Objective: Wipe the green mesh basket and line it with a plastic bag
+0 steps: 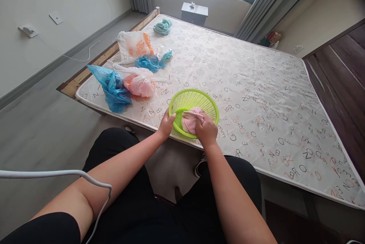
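Observation:
A bright green plastic basket (194, 94) with mesh sides rests at the near edge of the mattress, tipped a little toward me. My left hand (166, 125) grips its left rim, thumb over the edge. Inside the basket, my right hand (207, 129) is closed on a pink cloth (189, 121), which is bunched up and lies against the basket's inner wall. The right fingertips are partly hidden by the cloth.
Left of the basket lie a blue plastic bag (112, 88), a pink bag (142, 82), a white-and-orange bag (135, 46) and a crumpled blue bag (152, 62). A teal cloth (162, 26) sits farther back on the mattress (256, 84). A white cable (57, 174) crosses my left arm.

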{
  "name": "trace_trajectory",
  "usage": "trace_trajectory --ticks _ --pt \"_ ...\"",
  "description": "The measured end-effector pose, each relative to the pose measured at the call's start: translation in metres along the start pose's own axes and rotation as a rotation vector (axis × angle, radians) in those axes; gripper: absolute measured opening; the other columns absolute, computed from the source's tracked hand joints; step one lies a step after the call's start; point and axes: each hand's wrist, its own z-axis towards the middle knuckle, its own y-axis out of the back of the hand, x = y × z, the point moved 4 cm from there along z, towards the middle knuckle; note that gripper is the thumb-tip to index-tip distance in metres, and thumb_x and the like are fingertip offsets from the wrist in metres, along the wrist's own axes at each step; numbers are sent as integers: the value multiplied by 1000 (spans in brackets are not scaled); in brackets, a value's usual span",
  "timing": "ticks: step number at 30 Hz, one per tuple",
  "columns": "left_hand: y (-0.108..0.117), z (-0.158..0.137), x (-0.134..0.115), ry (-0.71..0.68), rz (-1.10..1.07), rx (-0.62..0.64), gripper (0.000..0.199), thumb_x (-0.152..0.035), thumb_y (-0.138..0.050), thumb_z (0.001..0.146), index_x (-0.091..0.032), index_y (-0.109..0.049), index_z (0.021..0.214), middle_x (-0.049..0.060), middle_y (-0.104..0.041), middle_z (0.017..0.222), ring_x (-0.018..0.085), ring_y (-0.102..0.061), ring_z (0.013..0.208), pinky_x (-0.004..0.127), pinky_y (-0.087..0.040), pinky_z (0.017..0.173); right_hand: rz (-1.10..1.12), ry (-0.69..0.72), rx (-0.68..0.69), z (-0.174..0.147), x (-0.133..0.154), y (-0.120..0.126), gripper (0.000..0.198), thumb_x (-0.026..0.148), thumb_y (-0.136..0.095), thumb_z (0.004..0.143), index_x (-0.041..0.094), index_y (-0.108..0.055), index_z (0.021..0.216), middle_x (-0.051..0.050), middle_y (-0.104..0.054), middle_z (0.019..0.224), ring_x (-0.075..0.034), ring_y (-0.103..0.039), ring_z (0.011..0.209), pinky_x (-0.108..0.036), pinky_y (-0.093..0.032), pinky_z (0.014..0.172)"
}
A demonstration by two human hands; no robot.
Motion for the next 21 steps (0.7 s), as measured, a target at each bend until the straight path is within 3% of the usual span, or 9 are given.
trace_trajectory --ticks 17,21 --pt "7 4 10 -38 47 -19 45 -39 -58 94 -20 -59 135 11 -64 139 28 -57 134 46 -42 118 -38 15 17 0 5 3 35 36 -42 102 23 -72 115 -7 -76 112 -22 -67 92 -31 -41 79" --pt "12 8 18 18 62 -27 46 -41 -60 94 -22 -59 136 10 -62 141 29 -55 136 47 -41 119 -70 14 46 3 8 4 32 38 -43 103 24 -70 112 -5 -75 109 -21 -68 92 -30 -42 79"
